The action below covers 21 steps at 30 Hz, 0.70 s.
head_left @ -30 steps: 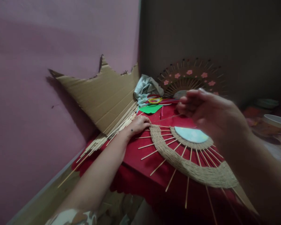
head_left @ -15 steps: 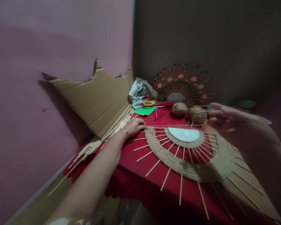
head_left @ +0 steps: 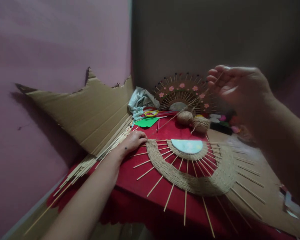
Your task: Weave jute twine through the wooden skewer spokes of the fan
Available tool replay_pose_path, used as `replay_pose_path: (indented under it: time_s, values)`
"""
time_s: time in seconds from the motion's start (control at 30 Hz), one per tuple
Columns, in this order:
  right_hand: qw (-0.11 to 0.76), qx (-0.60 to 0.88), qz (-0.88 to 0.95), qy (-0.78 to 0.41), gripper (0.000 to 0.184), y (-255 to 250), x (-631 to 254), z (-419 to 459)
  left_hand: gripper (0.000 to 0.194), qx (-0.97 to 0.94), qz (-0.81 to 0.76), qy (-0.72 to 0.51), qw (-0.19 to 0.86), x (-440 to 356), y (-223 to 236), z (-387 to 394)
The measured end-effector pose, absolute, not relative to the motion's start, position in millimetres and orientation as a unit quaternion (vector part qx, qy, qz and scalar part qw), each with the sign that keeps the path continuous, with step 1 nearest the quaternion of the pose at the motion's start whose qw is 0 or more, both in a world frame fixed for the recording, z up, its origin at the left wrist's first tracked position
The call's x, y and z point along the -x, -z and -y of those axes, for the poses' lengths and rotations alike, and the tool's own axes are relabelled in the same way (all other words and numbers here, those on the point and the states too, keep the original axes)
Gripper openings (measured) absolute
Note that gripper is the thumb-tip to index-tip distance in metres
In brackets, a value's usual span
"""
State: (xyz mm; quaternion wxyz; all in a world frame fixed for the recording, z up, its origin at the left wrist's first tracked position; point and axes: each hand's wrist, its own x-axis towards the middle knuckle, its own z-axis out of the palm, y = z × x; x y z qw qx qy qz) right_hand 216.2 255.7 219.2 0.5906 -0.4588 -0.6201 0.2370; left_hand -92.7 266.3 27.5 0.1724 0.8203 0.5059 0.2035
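Note:
On the red cloth lies a half-round fan of thin sticks with a woven twine band [head_left: 180, 179] and a pale blue half-disc [head_left: 187, 146] at its centre. At the band's upper left end, my left hand [head_left: 135, 140] pinches the fan's edge; its fingertips partly hide what they grip. My right hand [head_left: 236, 83] is raised above the fan's far right side, fingers curled around a strand of twine [head_left: 174, 118]. That strand slants down leftward towards my left hand. Two balls of twine [head_left: 201, 124] sit behind the fan.
Loose thin sticks [head_left: 81, 168] lie at left, below torn cardboard [head_left: 90, 113] leaning on the wall. A finished-looking flowered fan [head_left: 176, 87] stands at the back. Green sheet [head_left: 146, 122], yellow-handled scissors [head_left: 151, 113] and crumpled cloth [head_left: 142, 100] lie nearby. Flat cardboard [head_left: 262, 193] is under the fan's right side.
My right hand has risen, lifting the twine from nearly level to a steep slant. My left hand stays at the band's end. The view has turned slightly right.

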Motion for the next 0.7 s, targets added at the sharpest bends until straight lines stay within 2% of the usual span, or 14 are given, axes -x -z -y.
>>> replay_pose_path:
  time_s: [0.07, 0.1, 0.3, 0.43, 0.57, 0.7]
  values:
    - [0.613, 0.427, 0.563, -0.354, 0.049, -227.6, -211.4, -252.1, 0.019, -0.820, -0.508, -0.203, 0.170, 92.4, -28.7, -265.5]
    - [0.621, 0.426, 0.550, -0.361, 0.050, -231.5, -209.0, -247.8, 0.020, -0.820, -0.508, -0.202, 0.169, 92.2, -29.3, -265.1]
    - [0.677, 0.389, 0.563, -0.273, 0.051, -250.5, -221.5, -214.7, 0.022, -0.819, -0.512, -0.200, 0.165, 91.9, -30.6, -264.3]
    - [0.671, 0.371, 0.605, -0.214, 0.037, -250.5, -271.2, -210.8, 0.022, -0.819, -0.513, -0.199, 0.165, 92.7, -29.6, -265.3]
    - [0.690, 0.409, 0.572, -0.171, 0.031, -229.3, -303.3, -209.8, 0.022, -0.819, -0.511, -0.203, 0.167, 93.9, -28.6, -266.7]
    - [0.668, 0.532, 0.471, -0.224, 0.016, -184.8, -301.1, -212.2, 0.023, -0.820, -0.507, -0.205, 0.171, 94.0, -29.4, -266.7]
